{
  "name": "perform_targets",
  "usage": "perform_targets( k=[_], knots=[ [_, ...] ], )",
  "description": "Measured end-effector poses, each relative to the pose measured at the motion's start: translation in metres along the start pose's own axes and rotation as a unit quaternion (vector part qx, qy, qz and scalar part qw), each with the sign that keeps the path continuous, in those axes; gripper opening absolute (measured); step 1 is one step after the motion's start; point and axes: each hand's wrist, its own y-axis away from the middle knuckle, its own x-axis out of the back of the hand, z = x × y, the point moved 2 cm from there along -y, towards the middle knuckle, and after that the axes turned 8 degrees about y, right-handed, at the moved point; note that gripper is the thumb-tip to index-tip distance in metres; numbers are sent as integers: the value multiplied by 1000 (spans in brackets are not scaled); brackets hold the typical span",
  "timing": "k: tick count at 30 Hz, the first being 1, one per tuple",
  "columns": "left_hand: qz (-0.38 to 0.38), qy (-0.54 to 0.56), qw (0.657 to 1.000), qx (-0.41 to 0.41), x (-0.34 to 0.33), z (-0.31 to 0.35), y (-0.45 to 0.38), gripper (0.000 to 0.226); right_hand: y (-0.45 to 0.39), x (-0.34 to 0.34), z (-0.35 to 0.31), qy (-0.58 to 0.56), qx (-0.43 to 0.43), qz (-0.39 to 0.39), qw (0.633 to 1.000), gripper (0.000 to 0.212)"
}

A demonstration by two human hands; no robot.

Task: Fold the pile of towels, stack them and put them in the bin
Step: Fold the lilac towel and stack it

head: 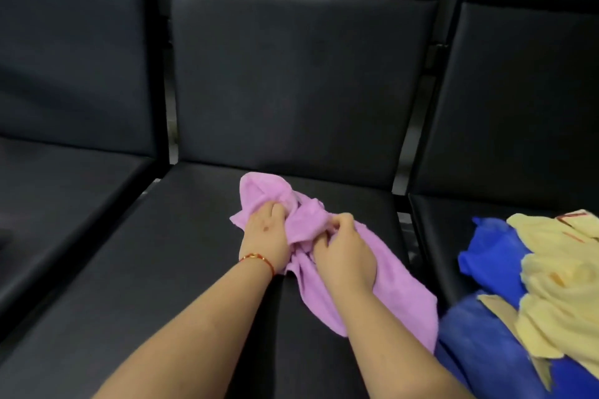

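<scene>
Waiting area: row of linked black padded seats [301, 74].

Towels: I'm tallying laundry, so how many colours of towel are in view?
3. A pink towel lies bunched on the middle seat under both hands; blue towels and yellow towels are piled on the right seat. More may be hidden underneath.

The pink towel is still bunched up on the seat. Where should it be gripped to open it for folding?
Judging by its pose, the flat free end of the pink towel trailing toward the person is best: pinch its two near corners from above. The middle is wadded under the left hand and right hand, both clutching it.
</scene>
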Motion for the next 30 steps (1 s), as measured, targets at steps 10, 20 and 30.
perform_targets(
  k=[10,20,30],
  knots=[
    [62,393,894,208,41,10,76,21,53,38,22,-202,-18,-63,977,12],
    [9,589,728,352,107,11,157,45,125,75,4,-13,63,15,998,39],
    [-141,598,733,294,105,39,244,16,244,62,-44,46,189,-150,969,33]
  ],
)
